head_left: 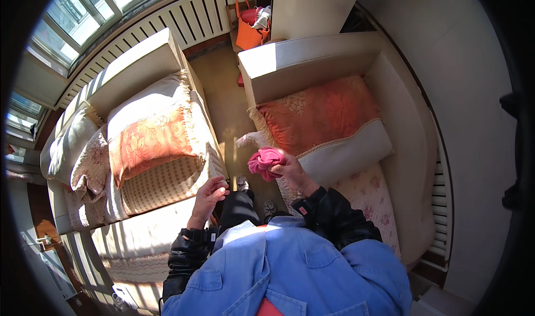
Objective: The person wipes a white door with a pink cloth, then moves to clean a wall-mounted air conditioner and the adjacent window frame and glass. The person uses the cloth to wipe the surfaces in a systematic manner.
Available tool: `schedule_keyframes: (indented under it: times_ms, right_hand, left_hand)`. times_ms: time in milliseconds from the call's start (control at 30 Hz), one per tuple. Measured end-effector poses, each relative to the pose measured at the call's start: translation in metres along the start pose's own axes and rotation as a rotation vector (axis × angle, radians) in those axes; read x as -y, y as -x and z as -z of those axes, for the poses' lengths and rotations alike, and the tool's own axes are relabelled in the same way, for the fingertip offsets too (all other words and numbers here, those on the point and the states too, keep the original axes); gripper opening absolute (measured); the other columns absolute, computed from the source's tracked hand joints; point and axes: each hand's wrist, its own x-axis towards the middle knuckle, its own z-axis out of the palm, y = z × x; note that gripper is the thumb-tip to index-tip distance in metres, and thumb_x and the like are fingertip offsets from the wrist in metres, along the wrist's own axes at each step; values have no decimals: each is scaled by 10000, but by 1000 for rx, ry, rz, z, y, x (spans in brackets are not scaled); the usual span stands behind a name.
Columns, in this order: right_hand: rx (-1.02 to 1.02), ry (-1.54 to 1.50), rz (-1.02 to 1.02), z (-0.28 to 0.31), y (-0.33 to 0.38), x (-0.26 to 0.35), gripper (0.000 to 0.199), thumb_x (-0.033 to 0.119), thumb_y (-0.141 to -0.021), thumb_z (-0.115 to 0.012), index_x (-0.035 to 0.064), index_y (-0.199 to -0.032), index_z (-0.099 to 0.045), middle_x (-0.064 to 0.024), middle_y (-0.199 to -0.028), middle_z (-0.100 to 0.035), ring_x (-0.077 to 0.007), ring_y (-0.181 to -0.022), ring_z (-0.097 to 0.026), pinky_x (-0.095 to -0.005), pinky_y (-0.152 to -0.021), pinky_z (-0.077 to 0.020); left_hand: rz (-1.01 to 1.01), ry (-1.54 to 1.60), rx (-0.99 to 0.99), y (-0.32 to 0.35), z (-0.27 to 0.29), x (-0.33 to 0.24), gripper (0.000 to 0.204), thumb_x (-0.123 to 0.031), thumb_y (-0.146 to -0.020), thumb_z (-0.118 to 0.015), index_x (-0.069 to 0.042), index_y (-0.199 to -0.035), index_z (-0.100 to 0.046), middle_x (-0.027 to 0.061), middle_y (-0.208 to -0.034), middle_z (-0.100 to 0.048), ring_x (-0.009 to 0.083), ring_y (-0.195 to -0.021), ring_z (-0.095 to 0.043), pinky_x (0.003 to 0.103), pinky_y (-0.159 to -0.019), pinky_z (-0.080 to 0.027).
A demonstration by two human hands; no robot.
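A bunched pink cloth (266, 163) is in my right hand (292, 174), whose fingers and thumb close on its right side. The folds stand up in a loose round wad, and its kind cannot be made out. My left hand (209, 198) hangs free beside the front edge of the left sofa, its fingers loosely bent and slightly apart with nothing visible in them. Below the pink cloth, my shoes show on the floor between the two sofas.
The left sofa (146, 60) carries an orange and white cushion (153, 143) and a crumpled quilt (92, 160). On the right sofa (317, 49) lie an orange cushion (329, 113) and a floral cover (370, 199). An orange bag (249, 36) stands by the radiator (192, 18).
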Motion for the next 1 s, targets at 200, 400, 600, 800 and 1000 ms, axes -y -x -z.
schedule_keyframes:
  times_ms: [200, 400, 600, 800, 1000]
  right_hand:
    - [-94, -72, 70, 26, -83, 47, 568, -1, -926, -670, 28, -1472, -518, -66, -1355, -622, -168, -1227, -603, -334, -1108, -462]
    - [-331, -147, 134, 26, -192, 101, 527, 23, -931, -678, 37, -1439, -537, -65, -1314, -632, -168, -1167, -627, -326, -1061, -496]
    - [-448, -81, 255, 39, -274, 128, 474, 48, -926, -661, 16, -1391, -573, -47, -1268, -666, -164, -1135, -637, -319, -1055, -486]
    - [-597, -223, 206, 64, -313, 150, 547, 60, -918, -723, 41, -1437, -552, -39, -1285, -660, -165, -1175, -634, -334, -1056, -504]
    - [-614, -417, 340, 93, -358, 168, 551, 60, -907, -712, 38, -1434, -553, -50, -1281, -652, -164, -1153, -646, -327, -1016, -536]
  left_hand:
    - [-93, -88, 137, -139, 44, -62, 353, -62, -962, -669, 10, -1304, -624, 51, -996, -713, 146, -923, -696, 285, -822, -550]
    - [-141, -199, 157, -299, 104, -167, 232, -47, -963, -639, 17, -1185, -661, 21, -876, -674, 114, -808, -683, 270, -773, -569]
    - [-150, -47, 217, -421, 133, -254, 203, -113, -997, -665, -19, -1176, -666, -7, -910, -672, 98, -792, -658, 259, -767, -565]
    - [-235, -421, 307, -501, 108, -314, 279, -172, -1013, -650, 14, -1221, -638, 28, -946, -685, 111, -812, -679, 252, -763, -542]
    - [-192, -511, 345, -547, 106, -361, 267, -151, -1026, -626, 20, -1231, -633, 20, -953, -679, 102, -819, -670, 248, -764, -540]
